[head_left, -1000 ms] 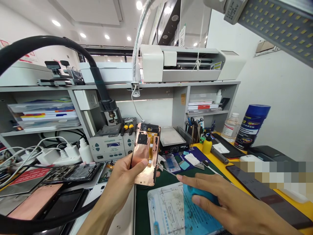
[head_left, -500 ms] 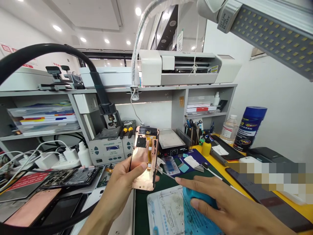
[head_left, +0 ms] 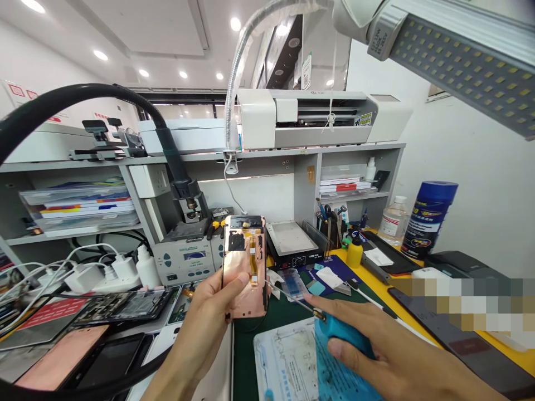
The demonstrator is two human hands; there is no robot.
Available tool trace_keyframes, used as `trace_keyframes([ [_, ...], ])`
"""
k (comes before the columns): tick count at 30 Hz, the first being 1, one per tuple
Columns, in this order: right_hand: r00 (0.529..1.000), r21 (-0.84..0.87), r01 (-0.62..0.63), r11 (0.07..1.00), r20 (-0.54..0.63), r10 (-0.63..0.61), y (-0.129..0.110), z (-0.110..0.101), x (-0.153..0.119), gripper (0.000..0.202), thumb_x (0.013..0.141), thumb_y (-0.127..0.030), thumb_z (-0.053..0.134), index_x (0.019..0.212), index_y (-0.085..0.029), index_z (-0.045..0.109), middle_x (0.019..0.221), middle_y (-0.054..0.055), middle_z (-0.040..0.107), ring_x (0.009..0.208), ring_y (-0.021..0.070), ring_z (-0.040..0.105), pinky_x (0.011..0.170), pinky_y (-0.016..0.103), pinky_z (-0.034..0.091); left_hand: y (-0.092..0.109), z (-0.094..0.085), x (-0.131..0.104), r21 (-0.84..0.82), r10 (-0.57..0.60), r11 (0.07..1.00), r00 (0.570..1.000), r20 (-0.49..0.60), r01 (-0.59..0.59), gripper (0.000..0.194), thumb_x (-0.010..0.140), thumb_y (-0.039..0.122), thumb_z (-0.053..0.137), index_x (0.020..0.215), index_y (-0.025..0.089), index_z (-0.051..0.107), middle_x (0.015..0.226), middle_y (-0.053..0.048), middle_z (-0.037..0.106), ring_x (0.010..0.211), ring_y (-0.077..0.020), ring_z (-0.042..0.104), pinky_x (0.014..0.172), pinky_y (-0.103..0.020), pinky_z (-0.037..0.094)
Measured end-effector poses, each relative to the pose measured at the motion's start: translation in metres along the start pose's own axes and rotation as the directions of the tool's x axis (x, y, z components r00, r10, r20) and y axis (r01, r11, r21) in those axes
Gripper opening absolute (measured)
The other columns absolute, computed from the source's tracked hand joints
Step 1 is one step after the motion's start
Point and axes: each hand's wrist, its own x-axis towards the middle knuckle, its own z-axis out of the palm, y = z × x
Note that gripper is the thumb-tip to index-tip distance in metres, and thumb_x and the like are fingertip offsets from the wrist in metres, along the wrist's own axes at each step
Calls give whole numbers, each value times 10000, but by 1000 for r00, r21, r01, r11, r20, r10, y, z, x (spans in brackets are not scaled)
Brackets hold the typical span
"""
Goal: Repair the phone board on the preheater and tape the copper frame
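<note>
My left hand (head_left: 209,312) is closed around a phone screen (head_left: 239,303), thumb pressed on its coppery back. The panel stands tilted up, showing black patches and a yellow-orange flex cable (head_left: 253,259) down its middle. In my right hand (head_left: 368,340) is a tool with a thick blue handle (head_left: 340,334) and a thin metal shaft, index finger laid along the front. The shaft reaches left to the screen's right edge near the cable's lower end; whether its tip touches is too small to tell. Below lies a white-and-blue printed mat (head_left: 286,356).
Opened phones (head_left: 121,306) and parts crowd the left side. Behind stand a grey soldering station (head_left: 186,259) and a black heating plate (head_left: 298,259). A yellow bottle (head_left: 354,252), a blue spray can (head_left: 428,220) and a long dark phone panel (head_left: 455,340) are on the right.
The phone screen has shifted slightly left and turned more upright in my left hand. The blue-handled tool has tilted a little, so its metal collar now shows.
</note>
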Motion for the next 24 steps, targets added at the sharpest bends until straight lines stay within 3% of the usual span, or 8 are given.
trace_keyframes([
  [2,997,65,5,998,-77,0,0,1,1,660,913,-450,577,1518,-359,330,1497,56,451,1352,350,421,1091,526,378,0,9,-1,-114,-3,993,998,-70,-5,329,847,321,683,1144,180,685,1093,-84,734,920,-170,697,744,-214,568],
  [4,987,180,-8,984,-158,37,-3,4,4,683,879,-456,631,1500,-317,385,1428,84,519,1281,338,500,1056,481,433,-2,21,-2,-211,-26,977,991,-129,-1,345,853,264,671,1188,186,666,1166,-98,714,1005,-200,691,770,-239,582],
  [7,972,475,-48,879,-179,151,-10,11,12,709,846,-476,674,1472,-279,407,1136,88,664,829,223,685,693,321,592,-10,40,-4,-273,-45,962,982,-184,-7,357,822,135,675,1179,139,659,1177,-129,711,1050,-244,689,807,-286,601],
  [10,972,714,-13,700,-156,177,-16,17,22,730,810,-468,718,1437,-273,398,928,18,660,471,90,538,385,204,462,-19,55,-8,-300,-64,954,976,-208,-1,367,816,66,644,1179,123,639,1175,-140,713,1037,-265,700,805,-314,617],
  [14,958,796,40,604,-202,203,-20,19,31,730,779,-444,749,1380,-208,408,638,-72,565,363,73,448,340,199,430,-33,64,-13,-286,-95,958,977,-190,38,368,790,54,654,1153,113,639,1080,-149,745,979,-278,722,765,-323,631],
  [16,945,800,47,599,-229,232,-19,17,34,733,780,-443,744,1374,-195,394,572,-100,514,341,75,428,340,204,429,-39,64,-15,-246,-112,966,985,-132,77,369,743,101,727,1106,98,663,1003,-154,762,924,-296,735,718,-326,636],
  [20,937,758,90,647,-284,203,-13,11,32,740,781,-441,750,1388,-214,393,654,-81,523,399,74,449,366,203,430,-43,59,-17,-116,-186,976,983,-1,184,362,655,230,838,943,44,722,861,-182,769,769,-301,750,661,-324,634],
  [24,963,642,69,764,-243,116,-9,3,19,700,906,-516,591,1481,-203,345,681,-42,541,467,76,462,440,198,423,-26,48,-12,-124,-93,989,994,-62,85,253,683,211,811,872,62,737,900,-170,772,848,-300,746,794,-367,628],
])
